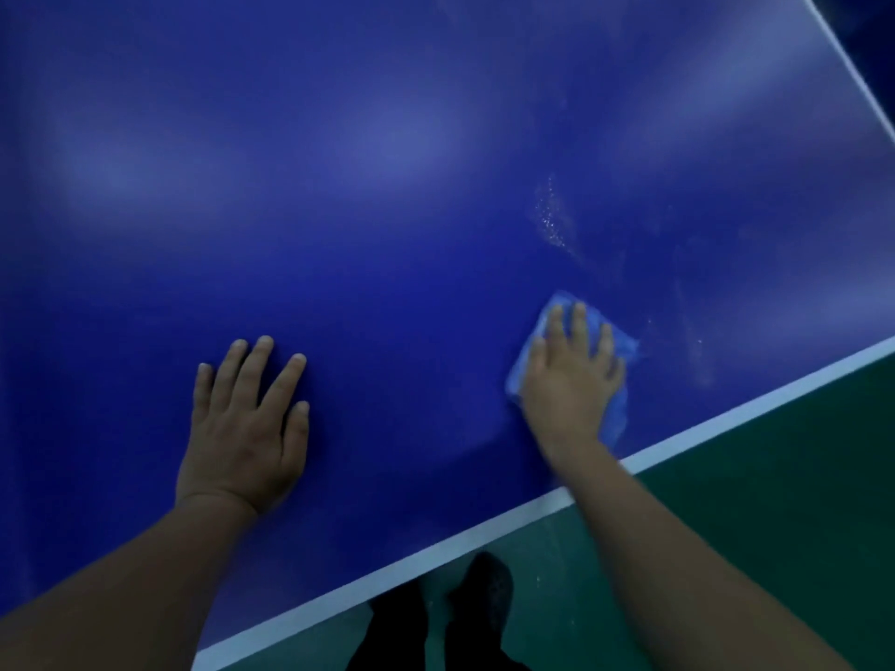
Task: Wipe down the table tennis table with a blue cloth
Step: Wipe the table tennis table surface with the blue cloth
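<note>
The table tennis table (387,210) fills most of the view, dark blue with a white line along its near edge. A small light-blue cloth (620,346) lies flat on it near that edge at the right. My right hand (569,375) presses down on the cloth with straight, spread fingers, and the cloth shows around the fingertips and the side of the palm. Flat on the bare table to the left rests my left hand (242,428), fingers spread, holding nothing. A patch of pale specks (549,215) lies on the surface beyond the cloth.
The white edge line (726,418) runs diagonally from lower left to right. Below it is green floor (775,501), where my dark trouser legs and a shoe (484,588) show. Another white table edge (852,65) crosses the top right corner.
</note>
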### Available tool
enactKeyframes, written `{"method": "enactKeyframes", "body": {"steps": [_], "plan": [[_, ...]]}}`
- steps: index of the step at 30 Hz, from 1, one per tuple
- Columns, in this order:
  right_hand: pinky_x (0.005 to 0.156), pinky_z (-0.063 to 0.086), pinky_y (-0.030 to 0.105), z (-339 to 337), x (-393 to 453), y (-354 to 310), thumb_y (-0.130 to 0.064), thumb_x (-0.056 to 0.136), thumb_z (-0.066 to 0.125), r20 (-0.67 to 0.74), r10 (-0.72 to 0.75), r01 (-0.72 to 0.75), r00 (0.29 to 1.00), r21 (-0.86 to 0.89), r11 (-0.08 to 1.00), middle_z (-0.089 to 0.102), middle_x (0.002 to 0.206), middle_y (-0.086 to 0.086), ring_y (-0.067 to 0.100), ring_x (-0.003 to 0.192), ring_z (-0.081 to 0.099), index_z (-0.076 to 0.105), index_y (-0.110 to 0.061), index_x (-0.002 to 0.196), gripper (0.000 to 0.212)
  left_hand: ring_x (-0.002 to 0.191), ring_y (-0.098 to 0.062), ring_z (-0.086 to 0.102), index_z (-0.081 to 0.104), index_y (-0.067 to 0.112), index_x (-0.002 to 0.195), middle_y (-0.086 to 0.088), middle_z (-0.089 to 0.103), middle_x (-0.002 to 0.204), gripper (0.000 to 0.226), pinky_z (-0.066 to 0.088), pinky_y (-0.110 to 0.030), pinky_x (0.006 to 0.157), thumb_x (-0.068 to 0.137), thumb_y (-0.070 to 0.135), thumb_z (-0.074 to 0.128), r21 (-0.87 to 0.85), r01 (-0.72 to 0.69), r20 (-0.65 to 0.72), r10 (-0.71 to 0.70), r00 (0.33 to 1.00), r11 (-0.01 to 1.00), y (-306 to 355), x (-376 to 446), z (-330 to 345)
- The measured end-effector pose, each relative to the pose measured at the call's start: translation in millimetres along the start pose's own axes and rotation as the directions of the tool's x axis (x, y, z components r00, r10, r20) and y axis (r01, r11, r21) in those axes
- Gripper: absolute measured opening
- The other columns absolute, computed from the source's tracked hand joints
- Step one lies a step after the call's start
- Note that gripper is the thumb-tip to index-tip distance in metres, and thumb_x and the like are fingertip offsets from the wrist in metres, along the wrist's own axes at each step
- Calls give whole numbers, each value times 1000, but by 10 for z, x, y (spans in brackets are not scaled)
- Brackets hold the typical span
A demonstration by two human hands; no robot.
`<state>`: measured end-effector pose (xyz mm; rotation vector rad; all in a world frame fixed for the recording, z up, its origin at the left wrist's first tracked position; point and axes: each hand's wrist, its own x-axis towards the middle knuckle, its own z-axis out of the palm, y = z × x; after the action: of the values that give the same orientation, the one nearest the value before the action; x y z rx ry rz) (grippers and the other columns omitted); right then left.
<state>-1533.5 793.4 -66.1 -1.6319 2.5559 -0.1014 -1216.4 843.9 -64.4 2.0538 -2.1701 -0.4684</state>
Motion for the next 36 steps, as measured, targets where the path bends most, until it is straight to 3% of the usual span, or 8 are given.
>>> {"method": "enactKeyframes", "body": {"steps": [6,15,18,22,26,30,33,36], "plan": [[119,13,57,248,-945,-302,-45,105,29,104,-738,742,666,11,671,29,162,-6,31,150,23,35,-33,152,49,150,-33,18,46,12,147,-17,30,158,64,6,-54,122,96,44,24,-11,-3,-28,3,1000,1000,-7,-15,31],[119,15,60,-86,171,532,-42,105,28,-22,179,-179,984,15,984,19,166,-4,32,151,15,26,-31,157,53,151,-31,13,42,17,149,-13,27,161,60,6,-56,121,97,43,26,19,-55,-20,55,998,998,-33,-25,47],[115,22,61,150,-502,25,-36,103,39,-42,-255,254,966,-29,967,30,162,-2,36,147,28,35,-29,153,51,151,-32,16,43,17,149,-13,30,159,61,8,-56,121,97,43,25,24,-54,-8,54,999,998,-27,-13,41],[117,19,58,156,-727,337,-45,104,31,165,-786,798,596,-4,603,31,161,-5,33,147,29,37,-34,151,49,150,-33,16,44,16,148,-14,31,159,61,7,-56,121,97,43,24,21,-58,-11,58,998,998,-27,-15,51],[117,25,56,-122,295,969,-46,100,18,107,-352,365,930,-150,919,31,162,-2,32,149,27,38,-28,153,59,150,-33,16,44,16,148,-14,31,159,62,7,-56,121,96,44,25,10,-52,-1,52,999,999,-16,-19,30],[120,14,58,-183,572,928,-45,103,23,11,94,-94,996,-5,996,17,166,-7,29,152,14,26,-33,157,55,150,-33,17,44,16,148,-14,31,158,63,7,-55,121,96,45,24,21,-48,2,48,999,999,1,-21,14],[118,20,55,44,19,560,-45,103,23,-3,-275,274,961,-70,959,27,163,-6,31,150,23,33,-34,154,53,150,-32,16,43,17,149,-14,30,159,62,6,-55,122,96,45,24,37,-46,20,45,999,998,-1,-13,15],[118,19,54,69,-207,637,-48,105,26,132,-731,742,669,-64,667,29,162,-9,28,149,25,36,-35,151,49,151,-30,13,42,18,149,-13,29,160,62,3,-52,122,96,45,24,27,-43,21,42,999,999,1,-11,13]]}}
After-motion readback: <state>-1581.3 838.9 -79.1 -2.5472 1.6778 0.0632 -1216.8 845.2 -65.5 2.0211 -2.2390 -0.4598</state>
